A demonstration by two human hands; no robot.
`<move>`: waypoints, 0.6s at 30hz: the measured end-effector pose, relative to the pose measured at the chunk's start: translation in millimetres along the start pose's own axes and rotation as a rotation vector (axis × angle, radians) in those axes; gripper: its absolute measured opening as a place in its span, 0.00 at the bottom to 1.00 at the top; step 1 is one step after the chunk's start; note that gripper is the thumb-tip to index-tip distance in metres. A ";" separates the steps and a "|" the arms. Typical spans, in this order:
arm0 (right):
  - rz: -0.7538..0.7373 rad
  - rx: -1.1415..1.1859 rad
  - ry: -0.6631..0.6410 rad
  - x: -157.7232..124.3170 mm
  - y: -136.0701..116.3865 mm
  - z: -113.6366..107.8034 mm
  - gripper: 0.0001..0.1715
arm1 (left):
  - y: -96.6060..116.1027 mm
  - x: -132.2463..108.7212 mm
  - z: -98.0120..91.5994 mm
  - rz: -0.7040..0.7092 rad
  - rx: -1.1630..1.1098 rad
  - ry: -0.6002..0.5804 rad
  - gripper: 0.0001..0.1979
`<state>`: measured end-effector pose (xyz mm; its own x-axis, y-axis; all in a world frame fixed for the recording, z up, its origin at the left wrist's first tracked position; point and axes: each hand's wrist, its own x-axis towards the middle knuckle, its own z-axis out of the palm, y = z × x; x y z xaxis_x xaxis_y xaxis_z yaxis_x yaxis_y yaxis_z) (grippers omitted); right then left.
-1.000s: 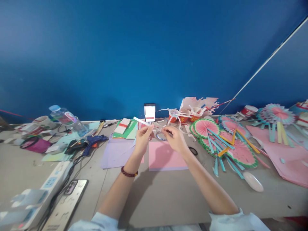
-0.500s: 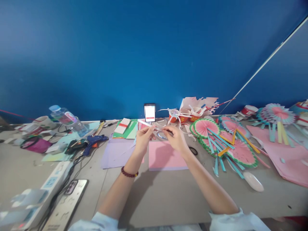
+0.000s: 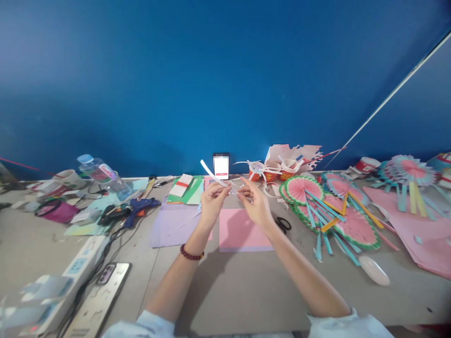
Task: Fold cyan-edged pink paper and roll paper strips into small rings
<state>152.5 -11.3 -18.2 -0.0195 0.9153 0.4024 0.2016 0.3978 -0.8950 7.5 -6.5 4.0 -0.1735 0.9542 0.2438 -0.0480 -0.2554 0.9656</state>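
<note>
A narrow white paper strip (image 3: pixel 208 170) is pinched between the thumb and fingers of my left hand (image 3: pixel 212 203), its long end curving up and away to the left. My right hand (image 3: pixel 256 205) is level with it, thumb and fingertips closed on the strip's short end, one finger raised. The two sets of fingertips almost meet. Beneath them lie a pink paper sheet (image 3: pixel 244 230) and, to the left, a lilac sheet (image 3: pixel 172 227). Black-handled scissors (image 3: pixel 283 224) rest beside my right wrist, partly hidden by it.
A lit phone (image 3: pixel 221 167) leans on the blue wall. Red cups (image 3: pixel 271 172) with strips and watermelon-patterned paper fans (image 3: pixel 355 223) lie right. A bottle (image 3: pixel 105 174), blue glue gun (image 3: pixel 136 209), power strip (image 3: pixel 75 270) and another phone (image 3: pixel 100 300) stand left.
The white strip has swung upward and its long end now stands higher. My right hand has opened its grip slightly, one finger lifting. The view has shifted a little.
</note>
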 end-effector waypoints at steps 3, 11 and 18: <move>-0.035 -0.048 0.033 -0.4 -2.3 -1.0 0.24 | -2.7 3.7 -3.3 0.085 0.035 0.014 0.08; -0.049 -0.091 0.069 1.3 -0.3 -3.7 0.20 | -8.0 4.6 -2.5 -0.032 -0.050 -0.058 0.12; 0.013 0.002 0.039 -0.1 2.4 2.6 0.22 | -25.3 7.6 -1.7 -0.140 -0.175 -0.073 0.14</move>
<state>150.5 -10.3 -20.9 0.0214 0.9173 0.3977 0.2000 0.3858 -0.9006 5.8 7.0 -18.6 -0.0815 0.9893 0.1207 -0.2376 -0.1369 0.9617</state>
